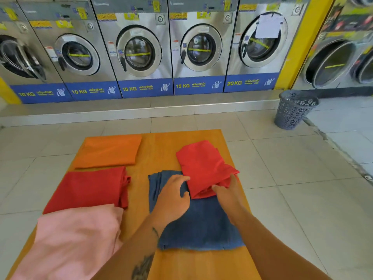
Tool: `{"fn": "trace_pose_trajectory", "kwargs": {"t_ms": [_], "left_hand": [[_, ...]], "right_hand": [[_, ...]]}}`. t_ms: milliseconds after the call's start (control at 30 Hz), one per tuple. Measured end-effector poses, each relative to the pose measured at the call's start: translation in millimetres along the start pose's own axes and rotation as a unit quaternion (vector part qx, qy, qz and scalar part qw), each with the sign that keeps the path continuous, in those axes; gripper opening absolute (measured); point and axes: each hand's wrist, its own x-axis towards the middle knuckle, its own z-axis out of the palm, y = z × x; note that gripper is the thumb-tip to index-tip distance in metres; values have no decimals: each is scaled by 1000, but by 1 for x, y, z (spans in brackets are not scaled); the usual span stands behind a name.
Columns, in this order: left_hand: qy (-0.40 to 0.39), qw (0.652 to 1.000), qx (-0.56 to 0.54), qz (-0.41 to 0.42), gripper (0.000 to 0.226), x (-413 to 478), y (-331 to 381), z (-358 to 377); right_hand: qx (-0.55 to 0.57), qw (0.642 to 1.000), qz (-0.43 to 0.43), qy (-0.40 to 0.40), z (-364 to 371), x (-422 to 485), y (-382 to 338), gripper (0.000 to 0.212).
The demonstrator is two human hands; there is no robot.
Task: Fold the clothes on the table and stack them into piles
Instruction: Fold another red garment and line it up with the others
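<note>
A folded bright red garment [203,164] lies at the right of the orange table [161,150], its near edge overlapping a folded blue garment [199,223]. My right hand [228,190] pinches the red garment's near right corner. My left hand [173,197] rests on the blue garment with its fingers spread, touching the red garment's left edge. On the left side lie a folded orange garment [111,151] at the back, a folded dark red garment [88,188] in the middle and a pink garment [74,241] nearest me.
A row of steel front-loading washing machines [139,51] lines the far wall. A grey perforated laundry basket [292,110] stands on the tiled floor at the back right. White floor tiles surround the table on both sides.
</note>
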Motion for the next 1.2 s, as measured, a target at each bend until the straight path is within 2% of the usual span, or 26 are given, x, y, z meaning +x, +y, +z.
{"fn": "trace_pose_trajectory", "kwargs": {"t_ms": [133, 267, 433, 567, 800, 900, 967, 1000, 1100, 1200], "left_hand": [[1, 1000, 25, -4, 45, 28, 8, -1], [-10, 997, 72, -2, 44, 78, 6, -18], [-48, 992, 112, -32, 47, 163, -17, -25], [-99, 982, 144, -78, 64, 227, -37, -14], [-142, 974, 161, -73, 70, 267, -43, 11], [-167, 979, 79, -84, 68, 266, -44, 2], [-168, 977, -51, -117, 65, 256, -45, -11], [-166, 966, -133, -146, 66, 249, -46, -17], [-181, 896, -345, -215, 69, 215, -40, -34], [-173, 862, -430, -206, 74, 168, -25, -47]], "right_hand": [[51, 996, 73, 10, 9, 13, -11, 97], [34, 994, 94, 37, 23, 30, -28, 92], [39, 997, 46, 55, 35, 54, -37, 84], [22, 998, -10, 63, 43, 71, -36, 79], [29, 995, -4, 93, 68, 98, -36, 80], [31, 996, -29, 84, 61, 102, -36, 78], [25, 997, -45, 59, 44, 100, -40, 77], [16, 998, -49, 44, 32, 97, -43, 77], [2, 998, -60, -12, -4, 82, -52, 76], [2, 996, -56, -64, -29, 62, -58, 74]]}}
